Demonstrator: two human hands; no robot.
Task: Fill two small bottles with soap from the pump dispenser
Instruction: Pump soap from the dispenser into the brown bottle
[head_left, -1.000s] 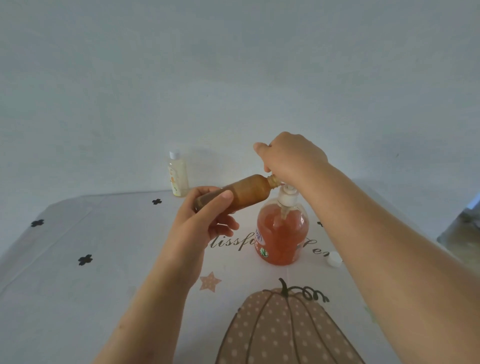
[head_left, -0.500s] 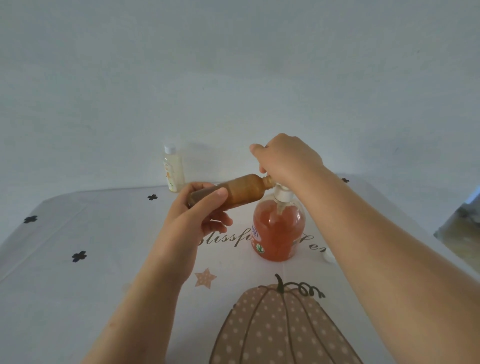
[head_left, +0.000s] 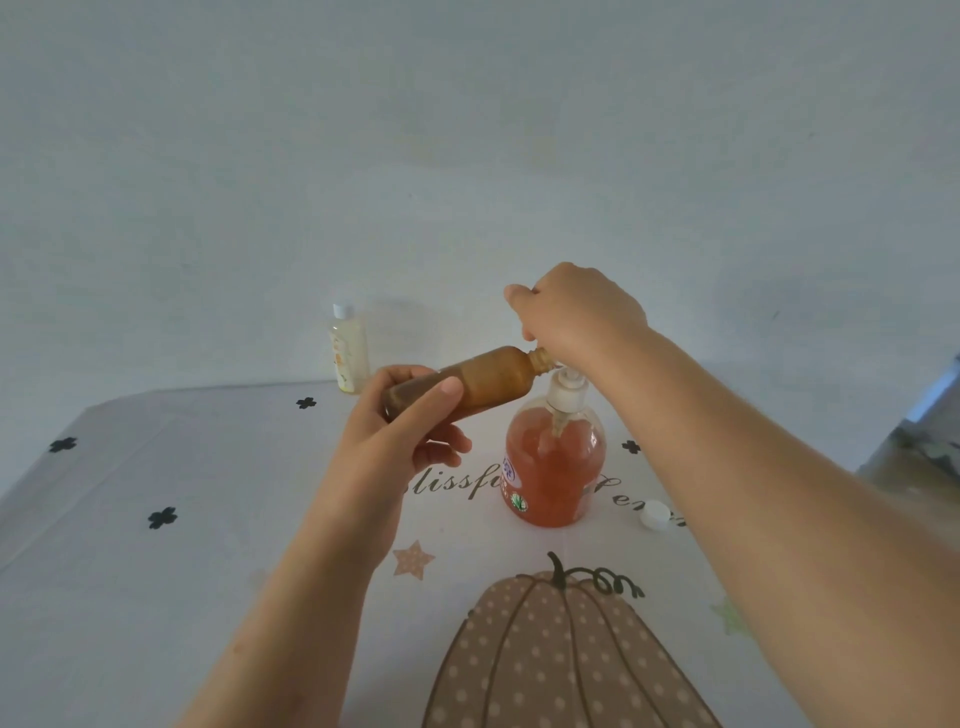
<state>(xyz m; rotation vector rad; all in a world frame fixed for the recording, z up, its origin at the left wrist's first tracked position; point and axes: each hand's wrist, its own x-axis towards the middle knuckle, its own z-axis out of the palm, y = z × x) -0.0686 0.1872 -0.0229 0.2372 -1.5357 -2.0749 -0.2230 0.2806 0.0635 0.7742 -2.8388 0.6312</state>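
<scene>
- Pumping: right grip (head_left: 576, 317) curled on the pump dispenser (head_left: 556, 467), left grip (head_left: 395, 441) wrapping the amber bottle (head_left: 483, 382) at its nozzle.
- Pale bottle (head_left: 347, 353), ten o'clock of the dispenser, capped, seemingly next.

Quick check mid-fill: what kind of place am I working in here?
Probably a home table set against a plain wall: a pumpkin-print tablecloth covers it, with a household pump dispenser and a small capped bottle on top.

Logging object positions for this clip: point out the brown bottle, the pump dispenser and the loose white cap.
brown bottle (head_left: 493, 379), head view, mid body.
pump dispenser (head_left: 553, 467), head view, orange belly.
white cap (head_left: 655, 516), head view, top face.
</scene>
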